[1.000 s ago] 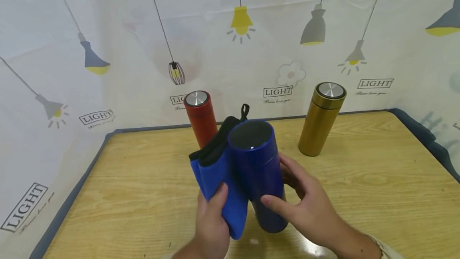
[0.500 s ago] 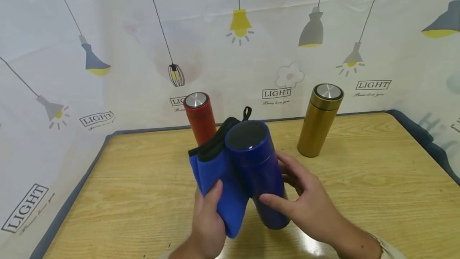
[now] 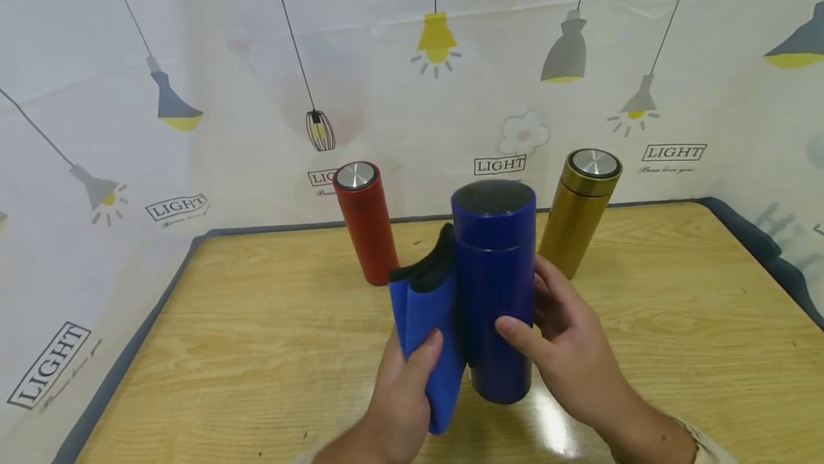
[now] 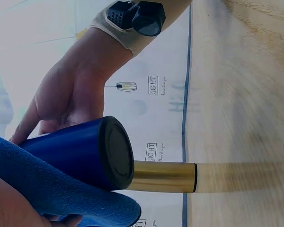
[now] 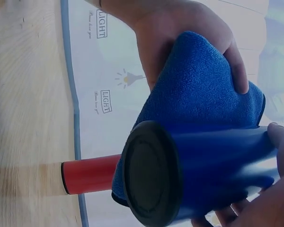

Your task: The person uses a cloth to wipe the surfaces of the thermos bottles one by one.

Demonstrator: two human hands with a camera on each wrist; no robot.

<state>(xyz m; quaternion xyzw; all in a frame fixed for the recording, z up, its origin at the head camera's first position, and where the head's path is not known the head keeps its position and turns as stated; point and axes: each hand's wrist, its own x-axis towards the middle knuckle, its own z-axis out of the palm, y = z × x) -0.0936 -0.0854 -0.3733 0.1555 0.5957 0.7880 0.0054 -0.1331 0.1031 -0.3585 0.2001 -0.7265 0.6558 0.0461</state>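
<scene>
My right hand point(image 3: 576, 349) grips a blue thermos bottle point(image 3: 498, 292) round its right side, thumb across the front. The bottle stands nearly upright in the air, its black base point(image 5: 151, 172) showing in the right wrist view. In my left hand point(image 3: 402, 396) is a folded blue cloth point(image 3: 434, 349) with black edging, pinched under the thumb. The cloth lies against the left side of the bottle. From the left wrist view, the fuzzy cloth point(image 4: 61, 189) runs along the bottle's wall point(image 4: 71, 149). My left fingers behind the cloth are mostly hidden in the head view.
A red thermos bottle point(image 3: 368, 228) with a silver lid stands at the back of the wooden table point(image 3: 257, 335). To the right stands a gold thermos bottle point(image 3: 582, 206), partly behind the blue one. A lamp-patterned curtain point(image 3: 386, 92) rises behind the table's far edge.
Both hands have moved right and slightly up with the bottle and cloth. The bottle has gone from tilted to nearly upright. More of the red bottle shows; the gold one is now partly covered.
</scene>
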